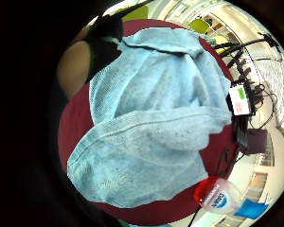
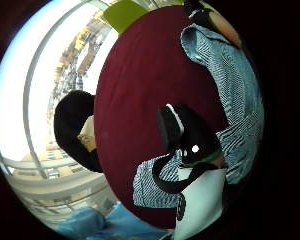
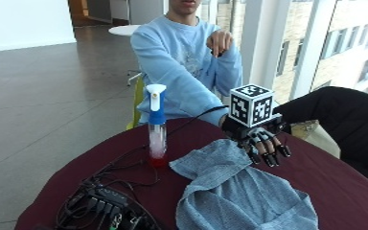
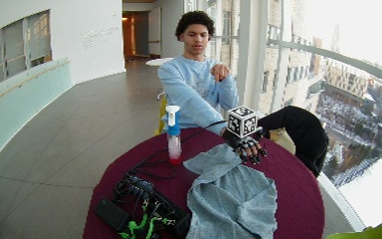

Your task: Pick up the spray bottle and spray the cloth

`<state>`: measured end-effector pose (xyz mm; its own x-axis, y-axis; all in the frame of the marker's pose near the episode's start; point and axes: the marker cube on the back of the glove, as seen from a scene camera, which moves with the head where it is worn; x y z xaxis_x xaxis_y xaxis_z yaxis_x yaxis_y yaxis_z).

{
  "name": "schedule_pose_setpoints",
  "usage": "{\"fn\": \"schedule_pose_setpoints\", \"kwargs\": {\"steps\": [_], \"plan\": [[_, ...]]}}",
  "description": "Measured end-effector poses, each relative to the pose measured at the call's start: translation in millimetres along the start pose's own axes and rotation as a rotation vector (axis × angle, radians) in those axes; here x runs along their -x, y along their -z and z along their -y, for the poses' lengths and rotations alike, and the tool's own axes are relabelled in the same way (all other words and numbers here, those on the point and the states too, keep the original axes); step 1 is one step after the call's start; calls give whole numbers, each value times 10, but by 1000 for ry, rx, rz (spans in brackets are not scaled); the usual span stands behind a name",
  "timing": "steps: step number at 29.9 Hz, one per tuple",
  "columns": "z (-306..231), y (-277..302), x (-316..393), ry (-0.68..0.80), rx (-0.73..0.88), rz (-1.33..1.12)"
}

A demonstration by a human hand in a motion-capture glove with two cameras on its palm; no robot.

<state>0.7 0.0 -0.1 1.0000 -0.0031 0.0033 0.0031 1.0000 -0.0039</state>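
Across the lower centre of the outside view, the soft, rumpled blue-grey cloth point(image 3: 241, 194) lies spread on the maroon table point(image 3: 337, 177), ready for spraying. Above its far edge hangs the gloved right hand point(image 3: 264, 143), fingers relaxed, holding nothing. Left of centre (untouched) the slim spray bottle point(image 3: 156, 127) stands upright.

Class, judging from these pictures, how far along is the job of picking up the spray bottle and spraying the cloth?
Nothing looks done yet. The spray bottle stands upright on the table, untouched, beside the cloth. The gloved right hand hovers over the cloth's edge, fingers relaxed, holding nothing. Left: grasp the bottle, lift, spray the cloth.
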Motion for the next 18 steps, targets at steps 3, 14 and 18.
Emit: {"fn": "schedule_pose_setpoints", "kwargs": {"steps": [3, 14, 18], "plan": [[5, -4, -4, 0, 2, -1], [10, -8, -37, 1, 7, -15], [-9, 14, -55, -7, 9, -20]]}}
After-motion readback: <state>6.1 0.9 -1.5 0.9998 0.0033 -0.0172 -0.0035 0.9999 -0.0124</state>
